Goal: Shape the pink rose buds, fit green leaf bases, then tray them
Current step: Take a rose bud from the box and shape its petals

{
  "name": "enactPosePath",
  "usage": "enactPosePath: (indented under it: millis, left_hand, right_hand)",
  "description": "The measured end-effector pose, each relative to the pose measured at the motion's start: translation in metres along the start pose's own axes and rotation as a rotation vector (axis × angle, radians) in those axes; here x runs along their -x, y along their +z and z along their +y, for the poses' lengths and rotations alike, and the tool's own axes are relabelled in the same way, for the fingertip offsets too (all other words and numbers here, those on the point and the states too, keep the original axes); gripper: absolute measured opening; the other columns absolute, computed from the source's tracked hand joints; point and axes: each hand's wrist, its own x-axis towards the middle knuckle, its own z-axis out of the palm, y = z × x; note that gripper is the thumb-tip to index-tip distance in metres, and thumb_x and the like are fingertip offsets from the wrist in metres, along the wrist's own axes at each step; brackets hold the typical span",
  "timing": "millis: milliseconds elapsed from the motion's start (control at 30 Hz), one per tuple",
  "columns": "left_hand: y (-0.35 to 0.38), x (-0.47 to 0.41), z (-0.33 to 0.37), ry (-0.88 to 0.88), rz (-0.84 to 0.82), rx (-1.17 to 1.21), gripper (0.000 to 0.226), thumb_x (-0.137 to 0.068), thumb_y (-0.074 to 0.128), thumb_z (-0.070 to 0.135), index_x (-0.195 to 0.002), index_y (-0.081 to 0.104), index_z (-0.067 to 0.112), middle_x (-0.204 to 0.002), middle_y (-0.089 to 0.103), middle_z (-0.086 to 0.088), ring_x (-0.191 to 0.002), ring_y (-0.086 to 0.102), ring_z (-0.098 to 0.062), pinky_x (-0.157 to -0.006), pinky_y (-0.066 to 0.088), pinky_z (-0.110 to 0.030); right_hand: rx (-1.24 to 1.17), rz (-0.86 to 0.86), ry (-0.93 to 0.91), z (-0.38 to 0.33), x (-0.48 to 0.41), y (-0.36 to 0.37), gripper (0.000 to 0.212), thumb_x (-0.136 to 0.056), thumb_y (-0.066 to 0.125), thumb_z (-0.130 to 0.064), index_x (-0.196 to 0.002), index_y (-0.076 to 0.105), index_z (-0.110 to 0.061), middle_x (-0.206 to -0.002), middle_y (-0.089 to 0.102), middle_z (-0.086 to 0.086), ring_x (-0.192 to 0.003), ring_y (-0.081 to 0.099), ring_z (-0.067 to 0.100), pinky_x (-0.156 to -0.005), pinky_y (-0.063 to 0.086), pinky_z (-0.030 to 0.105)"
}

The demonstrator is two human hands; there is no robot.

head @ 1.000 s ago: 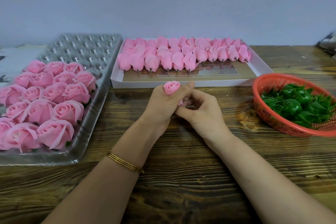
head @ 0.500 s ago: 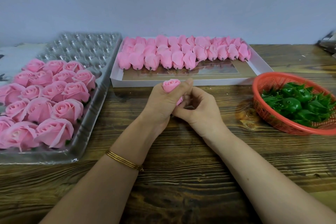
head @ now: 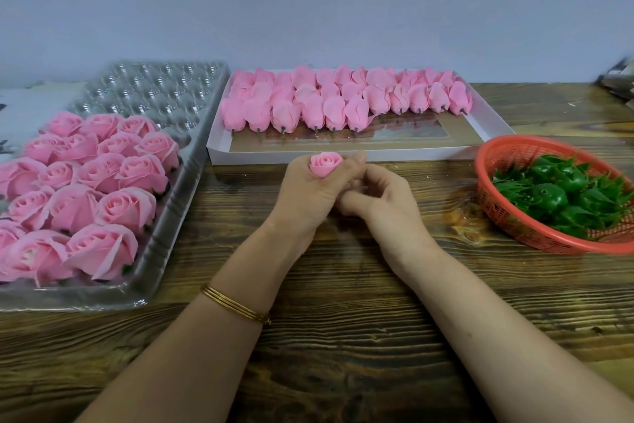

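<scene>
A pink rose bud (head: pixel 325 164) stands upright in my left hand (head: pixel 307 194), whose fingers and thumb curl round its lower half. My right hand (head: pixel 379 198) is pressed against the left one, fingers curled in at the bud's underside; what they touch there is hidden. Several finished pink roses (head: pixel 79 182) fill the near part of a clear plastic tray (head: pixel 164 86) at left. Closed pink buds (head: pixel 343 96) lie in rows in a white cardboard box (head: pixel 487 127) behind my hands. Green leaf bases (head: pixel 562 199) sit in a red basket (head: pixel 514 148) at right.
Everything stands on a dark wooden table (head: pixel 343 337) against a pale wall. A metallic object (head: pixel 617 79) shows at the far right edge. Bare wood lies between my forearms and the near table edge.
Both hands stay together at the same spot. The bud has been turned slightly in my left hand, and my right fingers have shifted under it.
</scene>
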Motion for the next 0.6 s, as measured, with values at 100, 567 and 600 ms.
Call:
enactPosePath:
  millis: [100,567,600]
  left_hand:
    - [-0.0008,0.0006,0.0,0.107,0.071,-0.191,0.032,-0.09,0.07,0.02,-0.077,0.064,-0.009,-0.071,0.06,-0.023,-0.068,0.054,-0.023,-0.066,0.047,-0.037]
    - [0.0019,0.0049,-0.0004,0.179,0.005,-0.447,0.033,-0.087,0.073,0.027,-0.077,0.064,-0.003,-0.076,0.068,-0.019,-0.078,0.064,-0.038,-0.073,0.052,-0.056]
    - [0.0018,0.005,-0.0002,0.188,0.015,-0.472,0.032,-0.088,0.072,0.026,-0.074,0.063,-0.002,-0.073,0.067,-0.018,-0.075,0.063,-0.036,-0.071,0.052,-0.054]
  right_hand:
    - [-0.196,0.123,0.069,-0.0019,-0.002,-0.0038,0.013,-0.073,0.063,-0.002,-0.084,0.063,-0.008,-0.074,0.06,0.007,-0.073,0.055,0.019,-0.067,0.046,0.03]
    - [-0.212,0.121,0.053,-0.0024,0.0012,-0.0024,0.021,-0.079,0.077,-0.016,-0.091,0.066,-0.004,-0.093,0.069,0.026,-0.086,0.067,0.026,-0.077,0.054,0.035]
    - [-0.213,0.116,0.056,-0.0027,0.001,-0.0025,0.023,-0.075,0.078,-0.02,-0.089,0.066,-0.005,-0.09,0.07,0.022,-0.085,0.067,0.024,-0.075,0.054,0.033]
